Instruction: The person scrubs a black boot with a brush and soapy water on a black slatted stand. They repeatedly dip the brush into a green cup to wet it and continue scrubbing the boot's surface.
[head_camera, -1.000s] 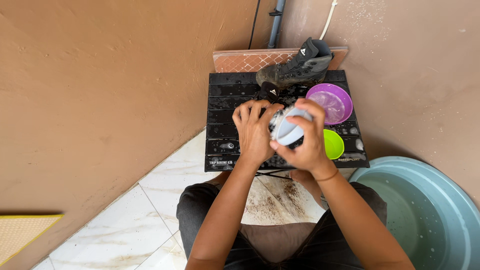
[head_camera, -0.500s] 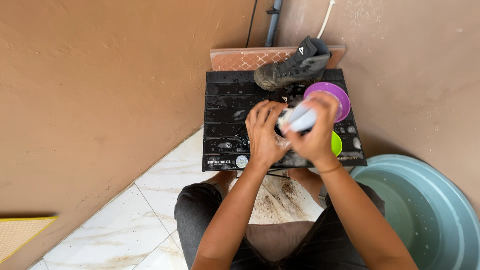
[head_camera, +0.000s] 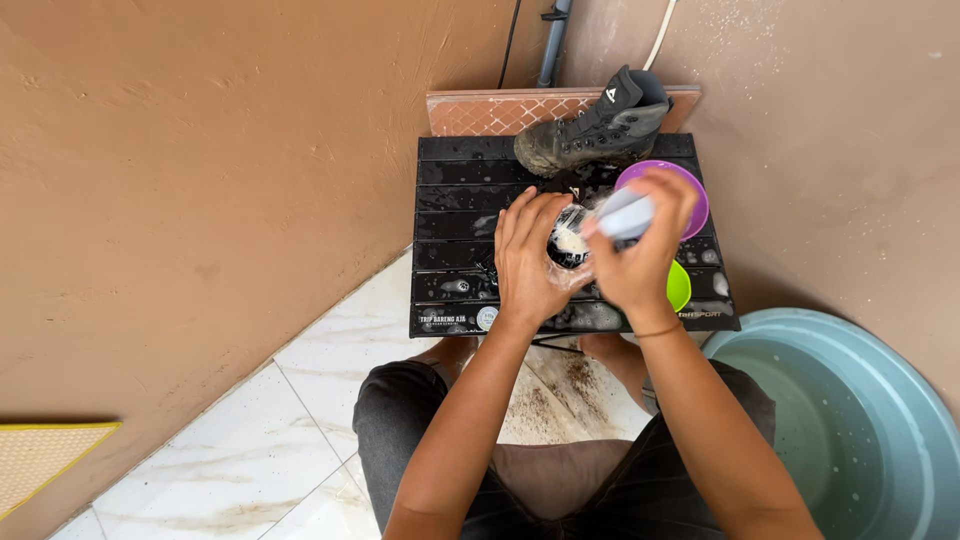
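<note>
Tan plastered walls (head_camera: 200, 180) enclose the corner on the left and at the back. White marble-pattern floor tiles (head_camera: 300, 430) run across the lower left, streaked with dirt near the person's knees. A large pale blue-green basin (head_camera: 860, 430) stands at the lower right, just beside the right forearm.

A low black slatted table (head_camera: 460, 250) occupies the centre, wet and soapy, pushed up to a patterned terracotta tile (head_camera: 480, 112) leaning at the back wall. A second dark boot (head_camera: 595, 125) lies tilted on the far edge of the table. A purple bowl (head_camera: 695, 195) sits at the table's right side, and a lime-green bowl (head_camera: 680, 285) sits nearer, partly hidden by the right wrist.

The dark shoe being scrubbed (head_camera: 570, 245) is held above the middle of the table, between the two hands, covered with foam. The left hand (head_camera: 530, 260) wraps its side, fingers pressed together and curled over it. The right hand (head_camera: 640, 250) closes its fingers round a pale blue-white brush (head_camera: 625, 213), which appears to bear on the shoe; the contact point is obscured by suds.
</note>
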